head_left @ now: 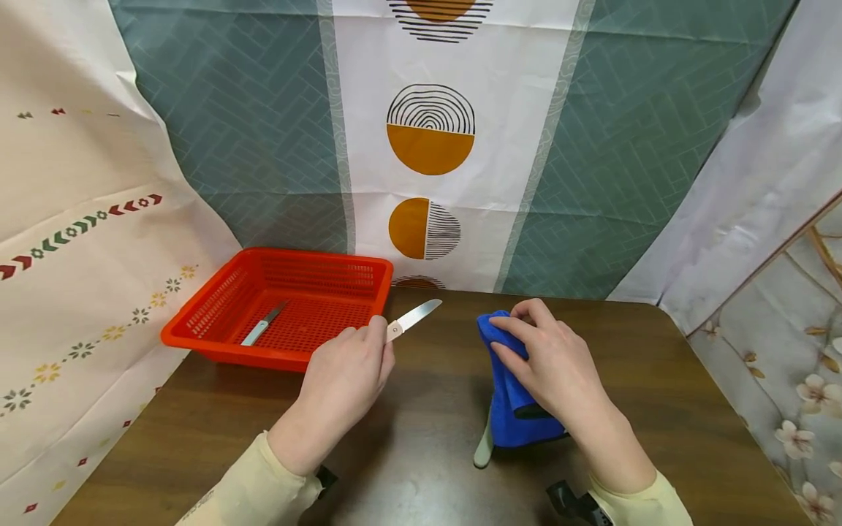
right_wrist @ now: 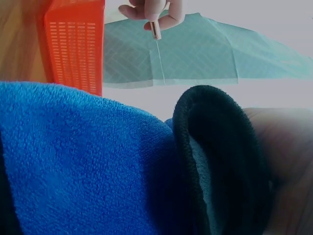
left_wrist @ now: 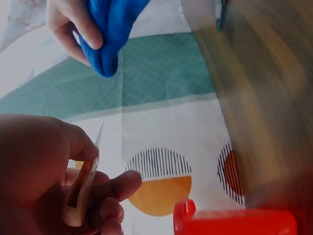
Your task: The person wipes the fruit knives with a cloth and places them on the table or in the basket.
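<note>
My left hand (head_left: pixel 349 365) grips a folding knife by its pale beige handle (head_left: pixel 394 331). Its blade (head_left: pixel 421 314) is out and points away to the right; the handle's slot shows in the left wrist view. On the right, my right hand (head_left: pixel 551 358) pinches a folded blue towel (head_left: pixel 509 394) near its top, and the rest hangs down over the table. A dark underside shows at the towel's fold (right_wrist: pixel 210 161) in the right wrist view. From beneath the towel sticks out a pale green handle (head_left: pixel 484 447); whatever it belongs to is hidden.
A red plastic basket (head_left: pixel 226 351) stands at the back left of the wooden table (head_left: pixel 434 453). Inside it lies another knife (head_left: pixel 262 329) with a pale handle. Patterned cloth (head_left: pixel 270 146) hangs behind the table and at both sides.
</note>
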{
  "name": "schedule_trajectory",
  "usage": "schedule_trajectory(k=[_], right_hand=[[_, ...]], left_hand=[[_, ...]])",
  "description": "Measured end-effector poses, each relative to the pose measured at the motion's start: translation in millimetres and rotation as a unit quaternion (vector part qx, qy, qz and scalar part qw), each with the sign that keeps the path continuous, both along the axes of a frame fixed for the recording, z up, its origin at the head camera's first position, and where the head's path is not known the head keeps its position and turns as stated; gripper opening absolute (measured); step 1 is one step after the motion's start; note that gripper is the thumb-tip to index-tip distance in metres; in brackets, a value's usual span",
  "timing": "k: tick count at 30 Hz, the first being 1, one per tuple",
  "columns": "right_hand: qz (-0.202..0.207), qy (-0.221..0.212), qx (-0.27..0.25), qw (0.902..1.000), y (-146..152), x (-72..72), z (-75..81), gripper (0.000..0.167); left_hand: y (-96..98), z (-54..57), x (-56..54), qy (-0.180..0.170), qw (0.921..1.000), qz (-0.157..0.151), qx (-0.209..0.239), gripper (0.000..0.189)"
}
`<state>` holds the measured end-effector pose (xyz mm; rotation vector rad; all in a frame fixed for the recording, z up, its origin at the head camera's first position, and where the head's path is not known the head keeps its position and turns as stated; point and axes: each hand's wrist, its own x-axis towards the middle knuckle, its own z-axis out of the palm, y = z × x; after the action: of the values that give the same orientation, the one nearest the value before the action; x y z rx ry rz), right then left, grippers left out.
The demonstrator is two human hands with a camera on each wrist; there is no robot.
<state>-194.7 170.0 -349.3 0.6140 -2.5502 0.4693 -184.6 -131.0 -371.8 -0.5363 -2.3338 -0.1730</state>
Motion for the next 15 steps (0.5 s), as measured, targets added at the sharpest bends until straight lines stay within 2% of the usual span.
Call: schedule_trajectory(k=[9, 15], right_hand=[[0.014, -0.003, 0.002, 0.9999, -2, 0.0, 1.7, 0.04], [0.031, 0.0, 0.006, 0.9995, -8, -0.4, 1.8, 0.039]], left_hand=[[-22.4, 9.2, -4.7, -0.05, 0.9981, 0.032, -0.014, 0.028], [-45.0, 12.1, -8.5, -0.061, 0.9967, 0.052, -0.013, 0.024]])
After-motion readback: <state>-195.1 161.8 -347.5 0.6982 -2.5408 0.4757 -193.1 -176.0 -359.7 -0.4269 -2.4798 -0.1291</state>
